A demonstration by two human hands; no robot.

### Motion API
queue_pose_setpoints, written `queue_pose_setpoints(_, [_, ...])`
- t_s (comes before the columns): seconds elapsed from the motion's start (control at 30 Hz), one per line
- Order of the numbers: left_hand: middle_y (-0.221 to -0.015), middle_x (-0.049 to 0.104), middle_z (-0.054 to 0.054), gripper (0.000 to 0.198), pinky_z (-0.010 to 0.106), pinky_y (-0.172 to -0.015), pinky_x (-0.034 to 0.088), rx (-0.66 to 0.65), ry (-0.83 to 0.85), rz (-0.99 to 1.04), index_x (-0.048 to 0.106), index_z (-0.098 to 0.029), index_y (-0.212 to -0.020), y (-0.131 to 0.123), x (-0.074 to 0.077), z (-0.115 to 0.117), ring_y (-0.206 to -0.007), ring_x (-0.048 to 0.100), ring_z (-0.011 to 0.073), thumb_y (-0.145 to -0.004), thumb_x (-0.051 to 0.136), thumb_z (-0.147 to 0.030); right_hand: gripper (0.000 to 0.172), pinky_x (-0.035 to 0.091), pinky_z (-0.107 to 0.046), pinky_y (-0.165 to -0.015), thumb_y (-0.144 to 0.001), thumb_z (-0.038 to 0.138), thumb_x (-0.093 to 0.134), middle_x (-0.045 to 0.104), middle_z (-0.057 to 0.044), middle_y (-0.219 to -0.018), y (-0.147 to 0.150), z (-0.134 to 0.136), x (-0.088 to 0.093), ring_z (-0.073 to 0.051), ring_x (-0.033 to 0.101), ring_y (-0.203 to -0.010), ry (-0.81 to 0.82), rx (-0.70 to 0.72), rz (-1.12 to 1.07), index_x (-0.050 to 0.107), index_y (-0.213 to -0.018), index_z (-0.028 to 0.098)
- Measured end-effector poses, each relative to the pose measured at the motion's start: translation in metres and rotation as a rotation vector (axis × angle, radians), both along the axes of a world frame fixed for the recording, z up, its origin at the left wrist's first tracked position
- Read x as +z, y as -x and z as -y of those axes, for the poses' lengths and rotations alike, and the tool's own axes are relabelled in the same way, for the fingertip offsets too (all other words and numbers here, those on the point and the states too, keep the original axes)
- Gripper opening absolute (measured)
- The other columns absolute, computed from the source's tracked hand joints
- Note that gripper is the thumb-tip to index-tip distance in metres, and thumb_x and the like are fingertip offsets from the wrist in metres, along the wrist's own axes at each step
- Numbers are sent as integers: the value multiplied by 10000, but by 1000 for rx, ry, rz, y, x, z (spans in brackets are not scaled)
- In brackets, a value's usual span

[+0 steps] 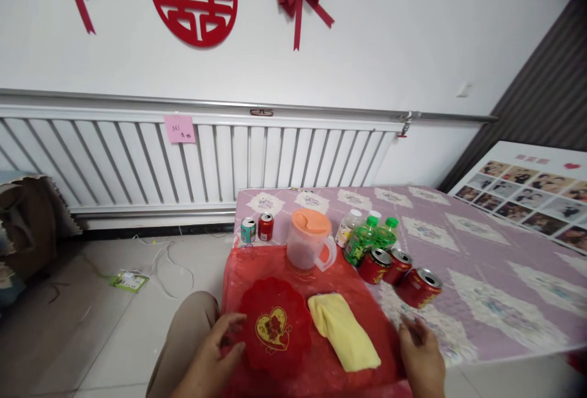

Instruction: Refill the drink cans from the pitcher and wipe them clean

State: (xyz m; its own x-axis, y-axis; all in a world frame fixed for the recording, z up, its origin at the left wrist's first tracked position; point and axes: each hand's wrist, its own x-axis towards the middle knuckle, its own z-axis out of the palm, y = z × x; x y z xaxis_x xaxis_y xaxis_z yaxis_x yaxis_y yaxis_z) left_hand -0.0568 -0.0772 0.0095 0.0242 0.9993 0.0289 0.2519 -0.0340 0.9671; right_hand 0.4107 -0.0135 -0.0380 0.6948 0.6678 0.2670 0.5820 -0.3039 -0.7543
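My left hand (215, 352) rests at the left rim of a red scalloped plate (274, 327) with a gold heart emblem, fingers curled loosely against its edge. My right hand (420, 355) lies on the red plastic sheet (348, 282) at its right edge, fingers bent, nothing visible in it. A folded yellow cloth (343, 331) lies between the two hands, beside the plate. Behind the plate stands a clear pitcher with an orange lid (308, 240).
Three opened red cans (398, 269) lie tipped near the right hand. Green-capped bottles (369, 236) and a white-capped bottle (347, 227) stand behind them. Two small cans (257, 228) stand at the table's back left. A radiator (183, 159) runs along the wall; a power strip (129, 280) lies on the floor.
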Motion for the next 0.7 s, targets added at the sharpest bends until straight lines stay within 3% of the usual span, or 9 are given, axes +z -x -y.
queue_pose_setpoints(0.07, [-1217,695,98,382,371,-988,519,45,-36,-10,643,-230,-1169,5,5,-8,-1118,657,245,-796,597,-300,477,522,-512,-876,-703,524,531,738,-144,-962,2,2,-5,-366,682,-979,5,6,-15,627,-1042,202])
queue_pose_setpoints(0.17, [-1248,691,91,418,401,-985,520,109,-98,-86,624,-226,-1194,7,24,-34,-1126,661,255,-788,597,-324,503,492,-527,-952,-695,531,514,739,-168,-1026,0,0,-13,-385,666,-1045,10,44,0,644,-1035,184])
queue_pose_setpoints(0.37, [-1288,661,119,454,395,-1030,485,100,-302,-514,573,-182,-1268,-9,62,-135,-1191,621,238,-817,593,-221,564,466,-518,-991,-731,541,473,743,-184,-1056,0,-11,-24,-389,666,-1038,60,94,95,684,-1063,138])
queue_pose_setpoints(0.53, [-1317,632,129,529,391,-1107,387,80,-289,-671,560,-181,-1288,-28,70,-221,-1265,555,266,-777,691,-220,561,509,-506,-888,-783,550,449,742,-170,-1088,1,-13,-27,-384,672,-1005,135,46,145,702,-1104,166])
queue_pose_setpoints(0.7, [-1421,541,177,664,424,-1099,346,115,-171,-829,480,-175,-1340,-41,70,-276,-1359,452,325,-752,743,-332,570,502,-494,-896,-805,546,432,742,-161,-1103,0,-13,-29,-378,667,-1017,158,43,184,715,-1116,160])
